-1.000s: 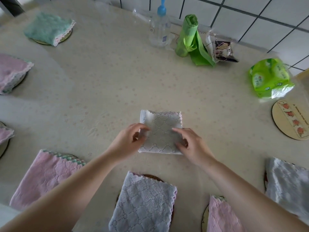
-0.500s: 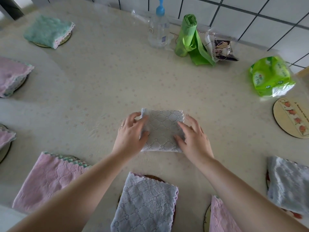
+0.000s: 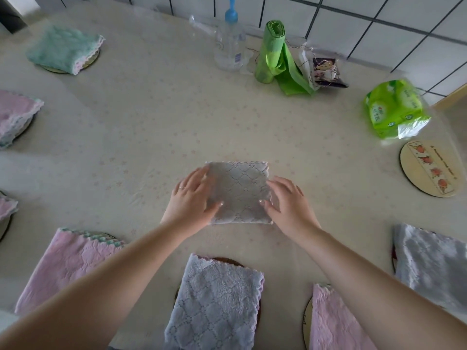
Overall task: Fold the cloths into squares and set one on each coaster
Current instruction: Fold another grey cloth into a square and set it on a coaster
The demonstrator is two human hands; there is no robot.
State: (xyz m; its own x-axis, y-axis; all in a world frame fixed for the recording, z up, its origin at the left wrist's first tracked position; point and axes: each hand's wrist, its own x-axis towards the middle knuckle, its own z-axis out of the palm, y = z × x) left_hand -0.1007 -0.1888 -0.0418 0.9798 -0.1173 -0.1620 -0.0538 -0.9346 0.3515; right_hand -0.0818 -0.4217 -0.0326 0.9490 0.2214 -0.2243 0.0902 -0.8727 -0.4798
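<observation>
My left hand point(image 3: 190, 198) rests on the left edge of the small grey quilted microfibre cloth point(image 3: 240, 192), fingers extended and flat, thumb lying on its near left corner; it presses and does not grip. My right hand point(image 3: 286, 202) lies against the right edge in the same manner, fingers straight, thumb tip on the near right corner. The cloth sits folded into a rough square between both hands, flat on the cream patterned tabletop point(image 3: 151, 117), on no coaster. I judge the cloth to be light, soft and limp: it will sag and unfold if lifted by a single corner, and the stacked layers may slide over each other. Recommended hold: pinch all layers together at the two opposite side edges, or slide the fingers under and carry it flat. The uncovered round wooden coaster with a fruit strip point(image 3: 429, 169) lies well apart, to the right and further from me, near the green tissue pack point(image 3: 394, 109). Other folded cloths around the near rim already cover their coasters.
</observation>
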